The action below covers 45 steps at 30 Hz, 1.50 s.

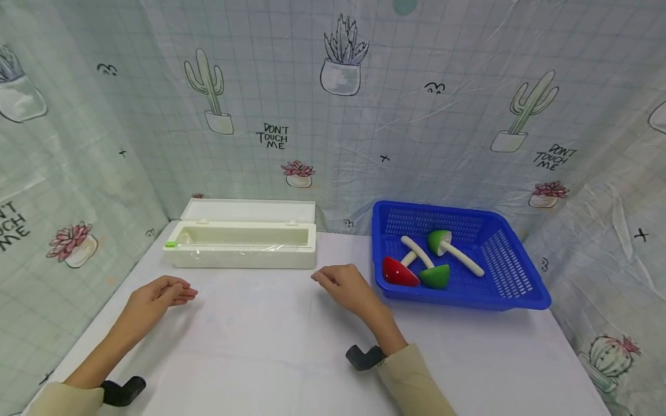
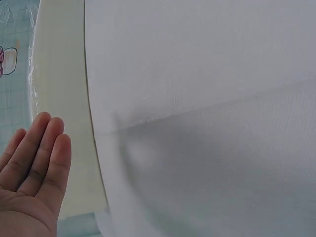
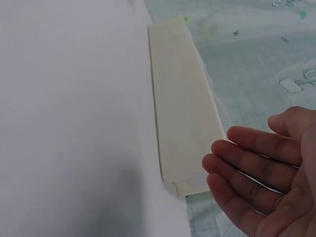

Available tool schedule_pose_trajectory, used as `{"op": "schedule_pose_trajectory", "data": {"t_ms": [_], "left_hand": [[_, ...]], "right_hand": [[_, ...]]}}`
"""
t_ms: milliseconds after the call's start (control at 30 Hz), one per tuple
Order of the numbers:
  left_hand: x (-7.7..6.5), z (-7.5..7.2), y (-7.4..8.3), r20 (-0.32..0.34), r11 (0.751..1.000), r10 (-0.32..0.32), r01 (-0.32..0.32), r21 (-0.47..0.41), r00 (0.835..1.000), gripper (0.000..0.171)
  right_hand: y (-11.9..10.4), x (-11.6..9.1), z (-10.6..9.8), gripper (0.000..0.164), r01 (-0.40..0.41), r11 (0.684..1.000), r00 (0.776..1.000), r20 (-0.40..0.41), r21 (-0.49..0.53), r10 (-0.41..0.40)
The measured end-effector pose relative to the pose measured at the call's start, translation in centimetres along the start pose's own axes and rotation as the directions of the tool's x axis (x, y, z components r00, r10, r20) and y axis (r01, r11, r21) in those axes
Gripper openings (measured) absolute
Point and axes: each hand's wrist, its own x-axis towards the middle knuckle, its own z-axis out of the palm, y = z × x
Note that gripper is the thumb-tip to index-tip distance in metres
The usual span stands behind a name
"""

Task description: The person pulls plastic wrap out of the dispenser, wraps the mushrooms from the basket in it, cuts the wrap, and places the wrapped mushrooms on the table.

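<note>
My left hand [image 1: 156, 297] hovers over the left of the table, fingers loosely straight and holding nothing. My right hand [image 1: 347, 287] is over the middle of the table, its fingers relaxed and nothing in them, as the right wrist view also shows. Between and beyond the hands stands a long cream box [image 1: 244, 257] with its lid [image 1: 250, 209] raised at the back and a green tab at its left end. Right of my right hand is a blue basket [image 1: 468, 299]. In it lie a red toy mushroom [image 1: 399, 273] with white dots and two green toy mushrooms [image 1: 435, 277], all with white stems.
A white cloth covers the table [image 1: 250, 346]. Patterned curtains [image 1: 385, 127] with cactus drawings rise behind and at both sides. A black wrist mount [image 1: 364, 357] sits on each forearm, near the beige sleeves [image 1: 411, 375].
</note>
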Motion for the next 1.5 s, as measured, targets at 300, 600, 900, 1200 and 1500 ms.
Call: {"op": "schedule_pose_trajectory", "data": {"t_ms": [300, 600, 900, 1200, 1500], "left_hand": [[1.4, -0.6, -0.9, -0.020, 0.998, 0.062, -0.063, -0.014, 0.998, 0.040], [3.1, -0.7, -2.3, -0.077, 0.999, -0.047, 0.048, 0.003, 0.996, 0.058], [4.7, -0.3, -3.3, -0.027, 0.975, -0.137, 0.130, -0.182, 0.990, 0.068], [5.9, -1.6, -3.8, 0.042, 0.704, -0.245, 0.207, -0.679, 0.969, 0.070], [6.8, -1.7, -4.0, 0.086, 0.651, -0.249, 0.232, -0.723, 0.965, 0.041]], "right_hand": [[-0.5, 2.2, 0.5, 0.033, -0.077, 0.987, 0.994, -0.062, 0.139, 0.087], [-0.2, 4.6, 1.6, 0.039, -0.224, 0.817, 0.969, 0.032, 0.531, 0.246], [-0.6, 6.3, 2.4, 0.047, -0.336, 0.633, 0.928, 0.131, 0.697, 0.348], [-1.2, 7.2, 2.7, 0.042, -0.360, 0.579, 0.911, 0.140, 0.731, 0.389], [-0.5, 7.9, 3.3, 0.026, -0.332, 0.617, 0.923, 0.109, 0.713, 0.370]]}}
